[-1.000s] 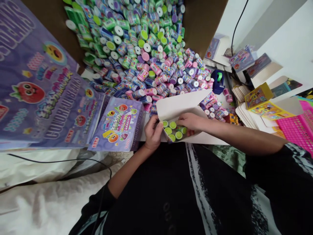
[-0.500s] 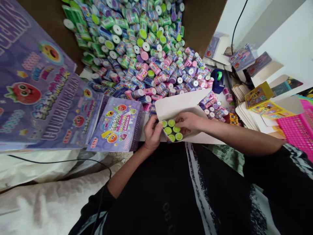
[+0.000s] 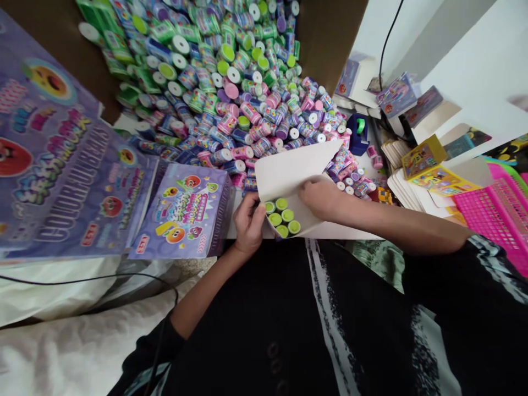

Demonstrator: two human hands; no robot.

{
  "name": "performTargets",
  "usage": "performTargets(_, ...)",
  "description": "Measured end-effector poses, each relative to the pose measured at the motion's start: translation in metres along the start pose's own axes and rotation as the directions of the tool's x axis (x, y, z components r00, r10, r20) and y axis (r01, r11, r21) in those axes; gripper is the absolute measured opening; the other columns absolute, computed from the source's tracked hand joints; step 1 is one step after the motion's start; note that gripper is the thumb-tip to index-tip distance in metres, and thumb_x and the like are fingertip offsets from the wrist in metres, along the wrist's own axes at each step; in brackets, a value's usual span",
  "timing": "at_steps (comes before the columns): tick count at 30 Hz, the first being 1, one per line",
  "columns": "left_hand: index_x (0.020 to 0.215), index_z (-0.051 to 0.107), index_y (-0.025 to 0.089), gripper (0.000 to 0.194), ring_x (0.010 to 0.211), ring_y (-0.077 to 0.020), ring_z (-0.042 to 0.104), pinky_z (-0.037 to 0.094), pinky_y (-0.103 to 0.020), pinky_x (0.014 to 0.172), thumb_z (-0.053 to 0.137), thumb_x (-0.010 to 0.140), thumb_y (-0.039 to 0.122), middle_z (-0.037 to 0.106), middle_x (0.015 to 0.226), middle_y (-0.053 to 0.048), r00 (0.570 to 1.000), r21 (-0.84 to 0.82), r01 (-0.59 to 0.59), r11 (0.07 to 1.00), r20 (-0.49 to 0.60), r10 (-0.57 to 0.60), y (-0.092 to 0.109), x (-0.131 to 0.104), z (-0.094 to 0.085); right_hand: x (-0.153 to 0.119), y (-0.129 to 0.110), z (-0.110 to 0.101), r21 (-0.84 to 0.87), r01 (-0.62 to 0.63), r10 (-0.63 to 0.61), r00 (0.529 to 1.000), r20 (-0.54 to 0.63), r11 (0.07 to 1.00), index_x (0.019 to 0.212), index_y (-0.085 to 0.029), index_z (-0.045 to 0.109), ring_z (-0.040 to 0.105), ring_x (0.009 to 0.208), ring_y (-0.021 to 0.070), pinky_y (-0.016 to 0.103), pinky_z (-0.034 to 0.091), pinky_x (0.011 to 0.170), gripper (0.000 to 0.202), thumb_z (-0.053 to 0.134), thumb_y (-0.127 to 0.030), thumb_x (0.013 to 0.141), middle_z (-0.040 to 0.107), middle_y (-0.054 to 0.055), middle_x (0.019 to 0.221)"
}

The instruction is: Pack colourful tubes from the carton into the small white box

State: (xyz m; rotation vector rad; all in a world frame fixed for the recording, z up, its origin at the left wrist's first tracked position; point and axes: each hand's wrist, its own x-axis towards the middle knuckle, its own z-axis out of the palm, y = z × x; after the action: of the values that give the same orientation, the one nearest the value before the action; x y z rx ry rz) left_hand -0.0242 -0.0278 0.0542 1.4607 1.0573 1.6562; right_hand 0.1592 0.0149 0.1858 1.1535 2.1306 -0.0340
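My left hand (image 3: 248, 223) grips the left edge of an open cardboard box (image 3: 307, 210), thumb at the rim and fingers curled round the outside. Inside, at the box's left end, several small jars (image 3: 281, 215) stand upright with lime-green lids facing up. The box's white flap (image 3: 295, 168) is raised on the far side. My right hand (image 3: 319, 199) is over the right part of the box, just right of the jars and apart from them. Its fingers curl downward, and anything in them is hidden.
A big heap of small coloured jars (image 3: 243, 104) spills from a brown carton (image 3: 330, 38) beyond the box. Closed purple printed boxes (image 3: 181, 209) stand at left. On the right are a blue tape dispenser (image 3: 358, 135), yellow packaging (image 3: 441, 170) and a pink basket (image 3: 490, 209).
My right hand has drawn off the lime-green lids to the right, exposing the whole group of jars. My left hand keeps its hold on the box. The whole view has shifted slightly.
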Motion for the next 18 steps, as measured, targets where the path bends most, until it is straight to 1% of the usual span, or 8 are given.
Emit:
performTargets(4,0.100,0.069,0.020,0.052,0.079,-0.0206,0.063,0.050,-0.033,0.073,0.061,0.098,0.072,0.069,0.086,-0.003,0.998,-0.011,0.060,0.998,0.012,-0.060,0.004,0.001,0.000,0.005,-0.005,-0.004,-0.014,0.023,-0.022,0.998,0.051,1.000,0.131,-0.001,0.076,0.074,0.114,0.0374,0.039,0.058,0.086,0.040,0.053,-0.002,0.098,0.071,0.029,0.131)
performTargets(8,0.100,0.069,0.020,0.053,0.078,-0.0213,0.064,0.051,-0.033,0.072,0.060,0.097,0.073,0.070,0.086,-0.004,0.998,-0.013,0.067,0.998,0.014,-0.067,0.006,0.001,0.001,0.001,0.006,-0.009,0.029,0.066,-0.067,0.997,0.042,0.997,0.125,-0.005,0.080,0.075,0.113,0.0355,0.035,0.056,0.086,0.035,0.069,-0.010,0.092,0.076,0.024,0.123)
performTargets(9,0.100,0.069,0.020,0.053,0.079,-0.0215,0.064,0.052,-0.033,0.072,0.060,0.097,0.073,0.070,0.086,-0.004,0.997,-0.013,0.070,0.997,0.014,-0.070,0.007,0.001,0.001,-0.001,0.010,-0.009,0.076,0.090,-0.093,0.995,0.034,0.993,0.126,-0.008,0.080,0.074,0.112,0.0340,0.033,0.055,0.085,0.036,0.072,-0.013,0.091,0.077,0.021,0.122)
performTargets(11,0.099,0.069,0.021,0.052,0.079,-0.0216,0.063,0.052,-0.033,0.073,0.061,0.097,0.071,0.070,0.086,-0.004,0.997,-0.014,0.080,0.997,0.014,-0.079,0.007,0.001,0.000,-0.003,0.015,-0.010,0.260,0.162,-0.181,0.982,0.051,0.952,0.126,-0.014,0.081,0.074,0.109,0.0282,0.028,0.053,0.082,0.037,0.072,-0.015,0.091,0.079,0.013,0.119)
performTargets(13,0.097,0.069,0.020,0.051,0.079,-0.0216,0.063,0.052,-0.033,0.073,0.061,0.097,0.070,0.070,0.085,-0.004,0.996,-0.015,0.090,0.996,0.021,-0.089,0.007,0.000,0.000,-0.003,0.015,-0.009,0.469,0.217,-0.284,0.956,0.075,0.856,0.125,-0.018,0.081,0.074,0.101,0.0215,0.024,0.050,0.079,0.035,0.067,-0.012,0.094,0.080,0.007,0.114)
performTargets(14,0.097,0.069,0.020,0.051,0.079,-0.0218,0.063,0.052,-0.033,0.073,0.061,0.097,0.070,0.069,0.085,-0.004,0.995,-0.017,0.094,0.995,0.027,-0.093,0.007,0.000,-0.001,-0.002,0.013,-0.008,0.528,0.222,-0.311,0.947,0.085,0.819,0.124,-0.018,0.081,0.074,0.098,0.0193,0.022,0.049,0.077,0.034,0.065,-0.011,0.095,0.081,0.005,0.111)
performTargets(16,0.098,0.070,0.020,0.050,0.080,-0.0225,0.065,0.053,-0.033,0.074,0.060,0.097,0.069,0.071,0.087,-0.004,0.994,-0.024,0.099,0.995,0.039,-0.098,0.008,0.000,-0.001,-0.001,0.007,-0.007,0.551,0.196,-0.294,0.951,0.093,0.811,0.123,-0.016,0.080,0.073,0.095,0.0187,0.022,0.048,0.075,0.032,0.066,-0.011,0.096,0.081,0.005,0.109)
performTargets(18,0.100,0.071,0.020,0.048,0.082,-0.0233,0.066,0.054,-0.033,0.076,0.060,0.098,0.067,0.072,0.089,-0.005,0.994,-0.033,0.103,0.994,0.044,-0.102,0.008,-0.001,-0.002,-0.007,0.003,-0.011,0.501,0.133,-0.197,0.978,0.076,0.855,0.126,-0.013,0.079,0.073,0.100,0.0220,0.025,0.049,0.079,0.031,0.071,-0.014,0.096,0.080,0.010,0.114)
